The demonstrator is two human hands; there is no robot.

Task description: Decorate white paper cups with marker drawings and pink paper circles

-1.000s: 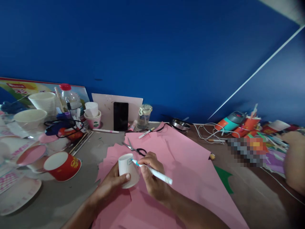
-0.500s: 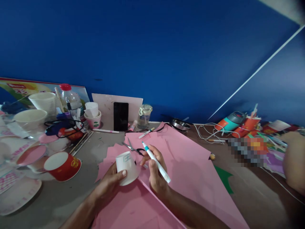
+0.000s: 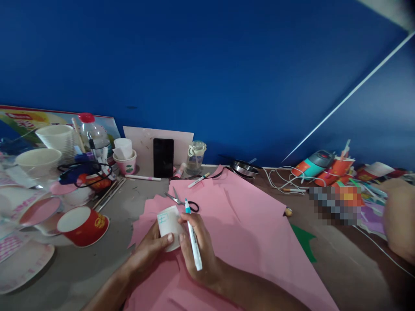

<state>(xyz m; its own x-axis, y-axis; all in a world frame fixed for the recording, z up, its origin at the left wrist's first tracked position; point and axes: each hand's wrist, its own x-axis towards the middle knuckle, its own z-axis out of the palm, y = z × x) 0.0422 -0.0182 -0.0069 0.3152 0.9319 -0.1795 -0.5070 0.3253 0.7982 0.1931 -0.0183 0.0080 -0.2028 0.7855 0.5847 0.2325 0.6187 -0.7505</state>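
A white paper cup (image 3: 169, 222), turned with its wide end down and tilted, is gripped by my left hand (image 3: 154, 244), thumb across its side. Blue-green lines forming a small grid show on the cup's upper left. My right hand (image 3: 201, 246) is closed around a white marker (image 3: 193, 242) with a blue-green tip pointing up and away. Its fingers also touch the cup's right side. Just beyond the hands, black-handled scissors (image 3: 181, 201) lie partly spread on pink paper sheets (image 3: 246, 233).
On the left are a red paper bowl (image 3: 82, 226), a stack of white bowls (image 3: 58, 140) and plates. A phone (image 3: 163, 157) stands upright at the back beside a glass jar (image 3: 196, 156). A person's arm (image 3: 400, 216) rests at the right edge, near cables.
My right hand has moved left and down to the cup, and the marker is now more upright. The cup has turned slightly, so more blue-green lines show on its left.
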